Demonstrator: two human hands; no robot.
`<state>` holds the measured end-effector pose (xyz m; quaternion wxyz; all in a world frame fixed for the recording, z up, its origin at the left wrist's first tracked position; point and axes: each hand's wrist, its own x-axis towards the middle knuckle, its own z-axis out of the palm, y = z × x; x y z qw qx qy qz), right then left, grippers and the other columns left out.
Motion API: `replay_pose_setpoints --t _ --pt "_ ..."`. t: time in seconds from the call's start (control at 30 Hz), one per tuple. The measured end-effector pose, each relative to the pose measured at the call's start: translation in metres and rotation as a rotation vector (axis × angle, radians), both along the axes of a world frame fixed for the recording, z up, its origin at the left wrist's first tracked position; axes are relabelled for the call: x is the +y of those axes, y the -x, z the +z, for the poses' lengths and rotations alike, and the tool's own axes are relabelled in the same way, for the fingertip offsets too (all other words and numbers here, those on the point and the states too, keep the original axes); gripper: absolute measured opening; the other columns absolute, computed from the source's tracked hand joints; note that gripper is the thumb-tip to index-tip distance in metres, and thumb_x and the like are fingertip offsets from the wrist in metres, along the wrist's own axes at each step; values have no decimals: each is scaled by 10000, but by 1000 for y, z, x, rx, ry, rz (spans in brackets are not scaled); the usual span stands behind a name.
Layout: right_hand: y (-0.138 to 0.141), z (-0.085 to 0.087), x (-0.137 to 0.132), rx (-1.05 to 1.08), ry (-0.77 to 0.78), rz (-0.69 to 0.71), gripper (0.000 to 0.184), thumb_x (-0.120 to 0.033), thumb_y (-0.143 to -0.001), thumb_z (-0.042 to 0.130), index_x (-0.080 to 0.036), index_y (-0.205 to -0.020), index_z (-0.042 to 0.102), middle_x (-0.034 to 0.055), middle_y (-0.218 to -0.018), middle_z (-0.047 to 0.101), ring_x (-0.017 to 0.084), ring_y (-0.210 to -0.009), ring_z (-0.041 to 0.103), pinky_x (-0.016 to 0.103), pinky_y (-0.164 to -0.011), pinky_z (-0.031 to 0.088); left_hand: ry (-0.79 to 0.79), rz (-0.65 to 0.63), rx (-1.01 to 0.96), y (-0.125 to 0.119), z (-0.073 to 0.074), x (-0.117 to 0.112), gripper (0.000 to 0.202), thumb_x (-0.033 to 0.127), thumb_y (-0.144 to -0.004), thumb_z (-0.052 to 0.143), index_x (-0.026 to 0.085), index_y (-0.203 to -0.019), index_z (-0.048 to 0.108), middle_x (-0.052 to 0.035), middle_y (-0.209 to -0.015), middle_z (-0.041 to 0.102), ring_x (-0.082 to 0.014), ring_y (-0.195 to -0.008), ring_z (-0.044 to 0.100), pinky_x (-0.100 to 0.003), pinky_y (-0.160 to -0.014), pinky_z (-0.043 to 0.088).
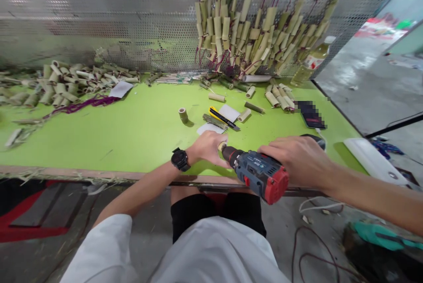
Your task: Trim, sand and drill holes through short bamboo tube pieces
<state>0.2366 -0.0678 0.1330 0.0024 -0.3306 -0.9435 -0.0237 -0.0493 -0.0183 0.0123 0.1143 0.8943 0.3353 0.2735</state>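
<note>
My left hand [207, 147], with a black watch on its wrist, is closed round a short bamboo tube [221, 145] at the near edge of the green table [132, 128]. My right hand [297, 159] grips a blue and red cordless drill [259, 173]. The drill's black chuck points left, right against the end of the tube. Most of the tube is hidden by my fingers.
A single bamboo piece [183, 114], a yellow utility knife [223, 117] and white paper lie mid-table. Cut bamboo tubes are piled at the far left [62, 84] and hang strung on the perforated wall [251, 31]. A phone [309, 114] and a bottle [312, 62] sit on the right.
</note>
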Motion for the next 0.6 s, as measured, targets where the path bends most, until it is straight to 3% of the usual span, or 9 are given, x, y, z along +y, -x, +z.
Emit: replay_pose_setpoints --t 0.17,0.27,0.43,0.6 --pt "-5 -5 1 33 -15 19 82 -218 -821 668 -234 -888 713 27 -759 774 179 -638 655 311 -605 268 7 47 42 -1 -1 0 265 420 -762 664 230 -680 498 44 -545 469 -131 -524 402 -294 -554 259" --pt "-10 -15 1 73 -43 9 92 -209 -820 662 -243 -883 720 21 -763 778 180 -649 670 304 -605 284 -17 33 73 -2 -3 0 253 367 -787 675 231 -683 490 43 -542 486 -133 -516 426 -295 -550 271" --pt "-19 -27 1 129 -41 3 143 -197 -824 657 -261 -921 741 13 -777 785 188 -680 706 293 -599 337 -65 42 117 -5 -4 0 245 280 -944 610 223 -721 525 23 -561 543 -152 -526 527 -295 -563 322" --pt "-31 -39 -1 189 -84 -13 193 -196 -818 655 -264 -959 769 35 -846 815 205 -732 746 293 -611 422 -37 29 226 -10 4 -3 111 101 -819 597 202 -772 605 7 -616 625 -161 -565 586 -293 -576 345"
